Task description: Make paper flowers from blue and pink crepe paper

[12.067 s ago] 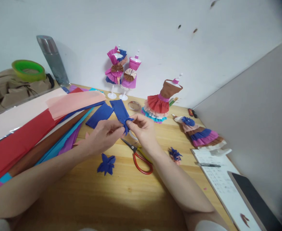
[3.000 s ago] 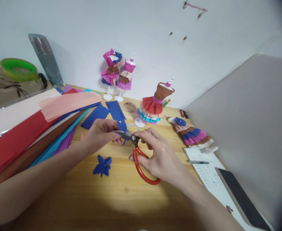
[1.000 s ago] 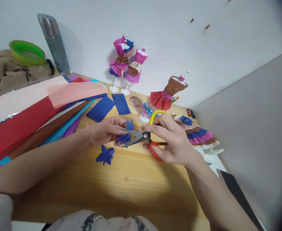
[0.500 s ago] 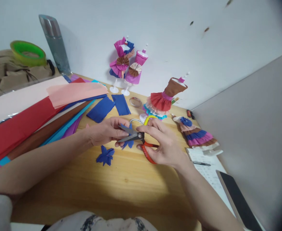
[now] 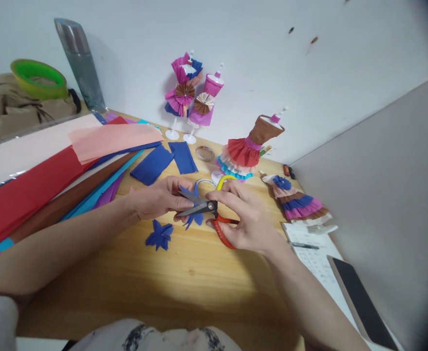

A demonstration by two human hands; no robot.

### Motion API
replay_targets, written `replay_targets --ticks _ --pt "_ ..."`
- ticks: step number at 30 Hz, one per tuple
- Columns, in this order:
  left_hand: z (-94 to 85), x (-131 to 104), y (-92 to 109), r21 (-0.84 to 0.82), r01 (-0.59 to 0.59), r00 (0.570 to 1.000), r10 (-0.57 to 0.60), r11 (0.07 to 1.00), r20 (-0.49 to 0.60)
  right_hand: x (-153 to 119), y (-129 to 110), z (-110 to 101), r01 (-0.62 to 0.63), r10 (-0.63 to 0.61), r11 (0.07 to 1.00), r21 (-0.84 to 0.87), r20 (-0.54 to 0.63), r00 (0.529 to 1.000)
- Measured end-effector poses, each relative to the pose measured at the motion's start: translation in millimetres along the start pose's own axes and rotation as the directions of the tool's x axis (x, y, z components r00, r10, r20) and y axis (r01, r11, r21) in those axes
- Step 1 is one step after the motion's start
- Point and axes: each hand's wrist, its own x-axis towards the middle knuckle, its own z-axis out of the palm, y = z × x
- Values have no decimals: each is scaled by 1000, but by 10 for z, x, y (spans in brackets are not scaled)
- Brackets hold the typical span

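Note:
Between the fingers of my left hand (image 5: 159, 197) is a blue crepe-paper flower (image 5: 196, 218), its pointed petals sticking out past the fingertips. My right hand (image 5: 248, 214) grips scissors (image 5: 211, 206) by one yellow and one red handle. Their dark blades are spread apart and point left, lying across the front of the flower by my left fingertips. Part of the flower is hidden behind the blades. A second blue paper flower (image 5: 159, 234) lies on the wooden table (image 5: 184, 287) just below my left hand. Two blue paper pieces (image 5: 152, 165) rest beyond it.
Coloured paper sheets (image 5: 31, 204) cover the left side. Small dress forms in paper dresses (image 5: 248, 146) stand along the wall, and another paper dress (image 5: 300, 202) lies at right. A bottle (image 5: 84, 73), green tape roll (image 5: 40, 80), tape ring (image 5: 204, 153), pen (image 5: 305, 245) and phone (image 5: 360, 297) are around.
Both hands hold almost the same pose. The flower has turned slightly in my left fingers, with its petals showing a little more around the blades. The view has shifted slightly.

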Motion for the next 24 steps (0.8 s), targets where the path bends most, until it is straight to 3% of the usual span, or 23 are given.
replay_targets --ticks 11,24 --pt "-26 16 -38 -50 -33 999 34 998 22 -39 18 47 18 -19 1000 -5 -44 999" --pt "3 10 -68 -5 7 999 -7 1000 -51 -114 96 105 63 -65 998 -17 -112 992"
